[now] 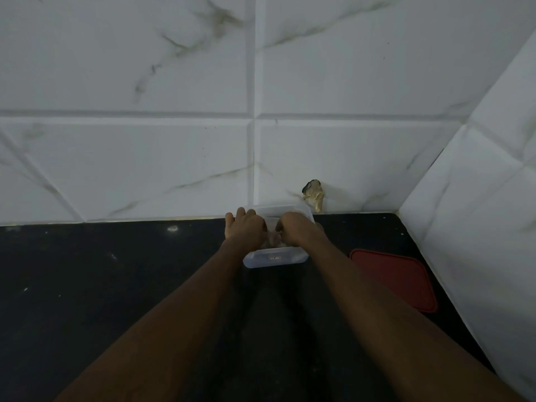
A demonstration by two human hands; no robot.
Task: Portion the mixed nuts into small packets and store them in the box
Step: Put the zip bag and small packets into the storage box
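A clear plastic box (275,258) stands on the black counter near the tiled back wall. Both my hands reach into it from above. My left hand (245,229) lies over the box's left side with its fingers curled down inside. My right hand (293,227) is over the right side, fingers bent down into the box. Between the two hands a small packet (274,237) shows dimly, and both hands seem to pinch it. The rest of the box's contents are hidden by my hands.
The box's red lid (397,278) lies flat on the counter (116,285) to the right, close to the side wall. A hole plugged with yellowish filler (314,194) marks the back wall just behind the box. Tiled walls close the back and right.
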